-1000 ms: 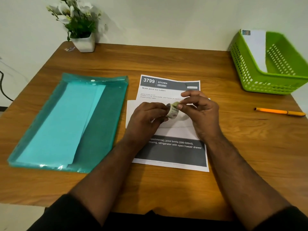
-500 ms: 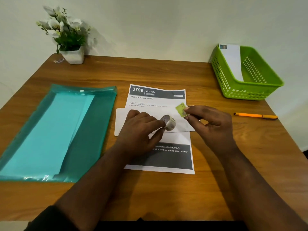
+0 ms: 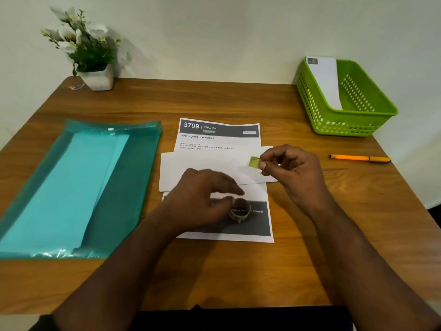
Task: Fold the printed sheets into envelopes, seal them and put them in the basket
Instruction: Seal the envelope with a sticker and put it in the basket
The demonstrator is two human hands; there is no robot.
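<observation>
Head view: right hand (image 3: pixel 292 167) pinches a green sticker (image 3: pixel 254 162) over the envelope (image 3: pixel 205 167), which lies across the sheet (image 3: pixel 219 139). Left hand (image 3: pixel 202 199), fingers loose, is at the roll (image 3: pixel 239 210); contact unclear. One envelope is in the basket (image 3: pixel 343 123) already. Left: seal this one, bin it.

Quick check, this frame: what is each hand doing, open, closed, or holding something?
Left hand: open, fingers relaxed beside the tape roll, which sits on the printed sheet.
Right hand: pinches a small green sticker above the white envelope.
</observation>
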